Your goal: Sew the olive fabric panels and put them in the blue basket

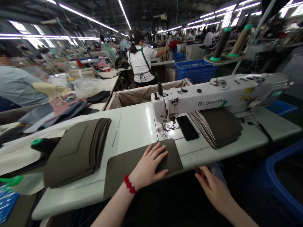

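My left hand lies flat with fingers spread on a dark olive-grey fabric panel, pressing it to the table at the front edge. A red bracelet circles that wrist. The panel's far edge lies just in front of the needle area of a white sewing machine. Beyond the table's front edge, my right hand is closed, its thumb and fingers pinched on a small dark object whose kind I cannot make out. A black phone rests beside the needle plate.
Stacked dark panels lie at the left; another stack sits under the machine arm. A black thread cone and a green-capped bottle are far left. Behind stands a cloth-lined bin. A blue tub is at right. Co-workers sit beyond.
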{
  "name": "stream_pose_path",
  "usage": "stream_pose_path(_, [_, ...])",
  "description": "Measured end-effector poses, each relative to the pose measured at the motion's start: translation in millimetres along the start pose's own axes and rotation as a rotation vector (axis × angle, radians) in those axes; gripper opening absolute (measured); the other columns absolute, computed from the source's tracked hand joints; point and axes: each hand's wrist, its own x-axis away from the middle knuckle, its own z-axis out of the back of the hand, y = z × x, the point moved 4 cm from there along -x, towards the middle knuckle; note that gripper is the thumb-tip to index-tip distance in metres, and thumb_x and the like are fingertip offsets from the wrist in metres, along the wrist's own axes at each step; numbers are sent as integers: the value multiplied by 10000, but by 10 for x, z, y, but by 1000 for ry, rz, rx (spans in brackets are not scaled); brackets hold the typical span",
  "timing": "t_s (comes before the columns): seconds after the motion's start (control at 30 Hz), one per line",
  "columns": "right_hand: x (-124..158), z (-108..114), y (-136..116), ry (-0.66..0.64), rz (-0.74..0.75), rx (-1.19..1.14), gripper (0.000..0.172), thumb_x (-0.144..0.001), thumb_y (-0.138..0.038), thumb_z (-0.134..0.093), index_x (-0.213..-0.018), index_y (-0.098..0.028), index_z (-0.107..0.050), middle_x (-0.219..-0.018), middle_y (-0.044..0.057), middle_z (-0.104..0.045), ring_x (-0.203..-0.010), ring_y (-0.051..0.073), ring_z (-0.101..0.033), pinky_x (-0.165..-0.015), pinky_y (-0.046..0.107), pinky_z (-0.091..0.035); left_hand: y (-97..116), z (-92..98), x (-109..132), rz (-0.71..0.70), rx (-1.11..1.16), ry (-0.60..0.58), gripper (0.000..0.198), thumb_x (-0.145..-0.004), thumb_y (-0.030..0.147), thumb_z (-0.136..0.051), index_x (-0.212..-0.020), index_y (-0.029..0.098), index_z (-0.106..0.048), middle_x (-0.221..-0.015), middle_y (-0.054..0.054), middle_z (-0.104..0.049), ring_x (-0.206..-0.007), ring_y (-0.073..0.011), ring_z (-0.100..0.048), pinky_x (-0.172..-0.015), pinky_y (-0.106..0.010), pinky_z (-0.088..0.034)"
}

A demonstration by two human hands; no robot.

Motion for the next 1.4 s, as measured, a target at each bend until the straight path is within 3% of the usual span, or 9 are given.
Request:
stream_pose_path(0.1, [12, -13, -26, 5, -18, -33, 193, -966, -430, -400, -1057, -271, -461, -870, -3, -648, -826, 190, -636, -687, 289, -438, 329, -192, -33, 32, 44, 53, 716, -807, 320, -707, -1428, 263, -356, -1484, -54, -329, -1344, -292, -307, -1118, -477, -281])
stream_pose_path(0.23, [-28, -56, -128, -14, 7, 2, 148, -967, -398, -415, -958, -259, -464, -800, -17, -623, -757, 180, -624, -652, 286, -410, 588, -447, -46, 128, 81, 236, 404, -903, 151, -563, -1284, 279, -521, -1295, -45, -530, -1201, -267, -451, -1004, -456, -388])
stream_pose_path(0.4, [-78, -102, -238, -43, 86, 84, 117, -968, -335, -419, -898, -248, -452, -789, -22, -602, -731, 177, -609, -623, 278, -376, 590, -470, -46, 140, 196, 397, 135, -924, 166, -556, -1000, 247, -634, -1131, -26, -607, -1186, -260, -460, -989, -437, -395])
stream_pose_path(0.77, [-146, -286, -345, -22, 137, 112, 137, -985, -316, -375, -921, -241, -470, -792, -21, -629, -706, 174, -631, -587, 273, -355, 605, -381, 39, 165, 440, 355, 143, -940, 162, -494, -994, 218, -615, -1270, -86, -459, -1247, -242, -412, -1056, -435, -380])
stream_pose_path(0.93, [-158, -166, -255, 36, 65, 139, 223, -987, -379, -349, -887, -240, -492, -698, -21, -611, -659, 183, -630, -587, 284, -383, 295, -46, 219, 76, 445, 161, 179, -958, 268, -473, -1045, 267, -629, -1386, -41, -408, -1328, -256, -339, -1130, -453, -289])
stream_pose_path(1.07, [-105, -127, -256, 46, 85, 53, 337, -945, -426, -442, -1234, -254, -468, -746, -15, -642, -702, 178, -649, -634, 276, -451, -394, 146, 497, 438, 166, 185, 548, -937, 436, -502, -1433, 302, -313, -1494, -68, -278, -1368, -292, -284, -1123, -484, -275])
stream_pose_path(1.2, [-95, -313, -311, -47, 170, 76, 610, -909, -360, -498, -1470, -285, -268, -786, -7, -695, -748, 190, -683, -666, 278, -499, -699, 146, 654, 540, -41, 95, 816, -801, 575, -642, -1445, 225, -286, -1313, -129, -464, -1234, -340, -426, -1042, -496, -338])
stream_pose_path(1.27, [-110, -381, -334, -40, 186, 94, 635, -902, -327, -489, -1486, -272, -247, -761, -6, -704, -729, 200, -690, -652, 282, -513, -687, 185, 669, 579, -52, 83, 766, -750, 585, -687, -1346, 184, -420, -1152, -124, -536, -1100, -326, -505, -954, -454, -404])
stream_pose_path(1.4, [-146, -295, -344, -8, 184, 97, 619, -901, -347, -484, -1479, -272, -276, -714, -14, -692, -663, 192, -685, -596, 259, -523, -510, 366, 648, 545, 156, 5, 321, -821, 486, -643, -953, 202, -571, -966, -58, -572, -881, -245, -567, -773, -338, -450])
